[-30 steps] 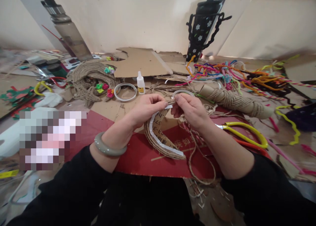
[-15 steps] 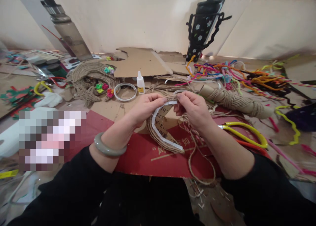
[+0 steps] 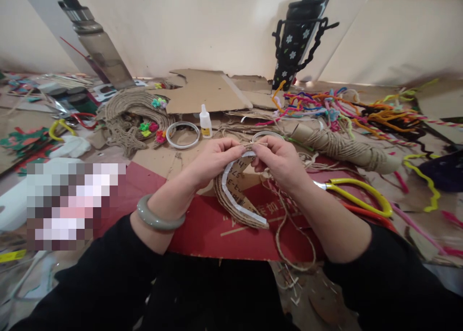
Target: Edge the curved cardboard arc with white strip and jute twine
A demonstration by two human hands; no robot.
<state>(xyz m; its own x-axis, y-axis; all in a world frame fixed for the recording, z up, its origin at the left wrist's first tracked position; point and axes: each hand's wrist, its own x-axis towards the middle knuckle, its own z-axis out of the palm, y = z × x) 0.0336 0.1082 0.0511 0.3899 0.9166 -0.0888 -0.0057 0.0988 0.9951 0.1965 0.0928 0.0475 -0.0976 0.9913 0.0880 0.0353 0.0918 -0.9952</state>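
Note:
My left hand (image 3: pixel 217 161) pinches the upper end of a curved cardboard piece (image 3: pixel 239 180). Rows of twine (image 3: pixel 231 205) follow that piece's outer edge, and a white tape strip (image 3: pixel 228 192) runs along the curve inside them. Close beside it, the fingers of my right hand (image 3: pixel 278 161) are closed on the twine at the same end, thumbs almost meeting. A loose length of twine (image 3: pixel 278 239) hangs in a loop below my right hand. The fingertips hide exactly where the twine meets the cardboard.
Under my hands lies red cardboard (image 3: pixel 202 234). Yellow-handled scissors (image 3: pixel 358 186) and a twine-wrapped tube (image 3: pixel 347 150) are at right. Behind are a glue bottle (image 3: pixel 206 124), a tape roll (image 3: pixel 183 147), a twine-covered wreath (image 3: pixel 133 102) and pipe cleaners (image 3: pixel 325 107).
My right hand has shifted a little left, bringing its fingertips nearer to my left hand's. The curved piece has tilted slightly, its lower end dropping a touch.

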